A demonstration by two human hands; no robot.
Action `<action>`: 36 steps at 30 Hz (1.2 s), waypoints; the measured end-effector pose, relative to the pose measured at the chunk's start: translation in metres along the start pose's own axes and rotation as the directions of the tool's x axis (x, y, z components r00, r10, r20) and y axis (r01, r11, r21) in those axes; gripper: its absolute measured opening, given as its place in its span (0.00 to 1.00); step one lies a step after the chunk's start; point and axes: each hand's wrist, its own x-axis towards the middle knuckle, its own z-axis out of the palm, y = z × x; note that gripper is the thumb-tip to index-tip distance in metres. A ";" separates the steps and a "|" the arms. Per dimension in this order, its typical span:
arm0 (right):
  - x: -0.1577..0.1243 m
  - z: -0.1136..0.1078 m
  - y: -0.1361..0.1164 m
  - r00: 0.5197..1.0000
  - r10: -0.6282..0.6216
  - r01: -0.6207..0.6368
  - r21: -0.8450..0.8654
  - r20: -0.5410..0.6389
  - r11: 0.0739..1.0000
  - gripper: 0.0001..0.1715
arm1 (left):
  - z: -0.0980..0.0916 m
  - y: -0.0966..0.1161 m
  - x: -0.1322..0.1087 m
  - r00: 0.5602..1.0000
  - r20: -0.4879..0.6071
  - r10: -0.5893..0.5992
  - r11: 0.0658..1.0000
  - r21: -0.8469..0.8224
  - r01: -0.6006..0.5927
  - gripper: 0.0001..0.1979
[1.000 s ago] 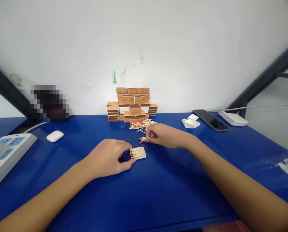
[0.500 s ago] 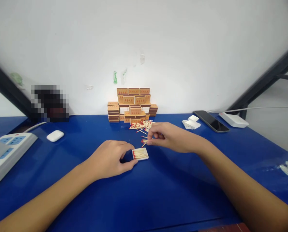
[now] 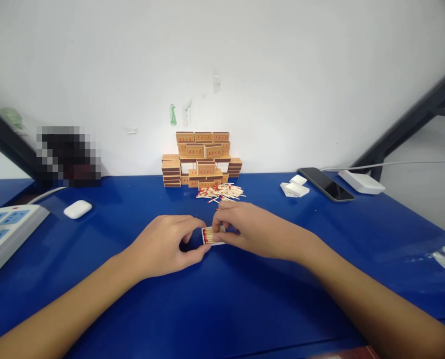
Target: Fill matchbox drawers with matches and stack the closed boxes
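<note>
A small white matchbox tray (image 3: pixel 218 243) lies on the blue table, with red-headed matches (image 3: pixel 209 236) side by side in it, heads to the left. My left hand (image 3: pixel 173 244) grips the tray's left end between thumb and forefinger. Over the tray's right part, my right hand (image 3: pixel 237 227) has its thumb and fingertips pinched on matches at the tray; its fingers hide how many. Just behind the hands, a loose pile of matches (image 3: pixel 224 191) lies spread on the table in front of stacked matchboxes (image 3: pixel 203 152).
White folded pieces (image 3: pixel 295 187), a phone (image 3: pixel 327 183) and a white box (image 3: pixel 361 182) lie at the back right. At left are a white earbud case (image 3: pixel 77 209) and a power strip (image 3: pixel 16 234). A wall stands behind the matchboxes.
My right hand has moved left and toward me, from loose matches beside the pile to over the tray. My left hand keeps its hold on the tray. The view has shifted slightly.
</note>
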 end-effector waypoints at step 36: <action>0.004 -0.009 0.017 0.997 -0.020 0.023 0.040 -0.077 0.999 0.07 | 0.004 0.000 0.000 0.996 0.066 -0.067 0.998 -0.013 0.068 0.12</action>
